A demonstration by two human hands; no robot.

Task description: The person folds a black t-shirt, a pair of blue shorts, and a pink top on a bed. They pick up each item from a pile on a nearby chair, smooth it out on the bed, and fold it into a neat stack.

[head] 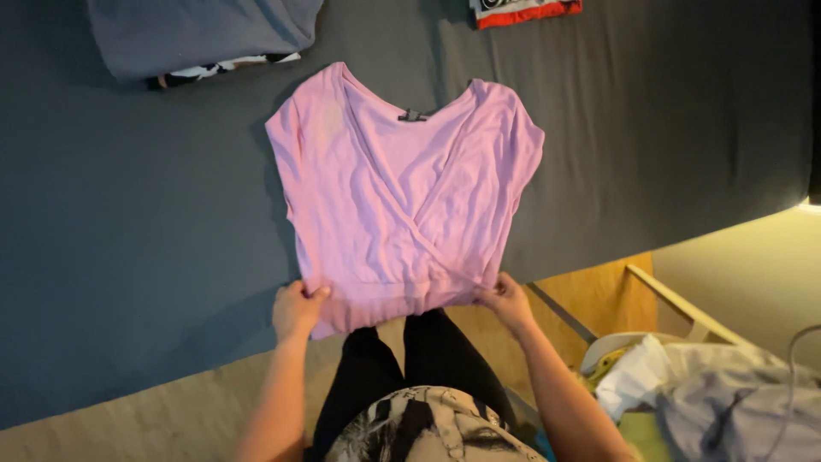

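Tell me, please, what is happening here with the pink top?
A person stands at the edge of a bed covered by a dark grey sheet. Both hands grip the bottom hem of a pink wrap-front top, the left hand at one corner and the right hand at the other. The top lies spread flat, neckline away from the person. A folded grey garment lies beyond it, and crumpled pale clothes sit to the right.

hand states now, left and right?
Left hand: closed, gripping the bottom hem of the pink top.
Right hand: closed, gripping the same hem at its other corner.
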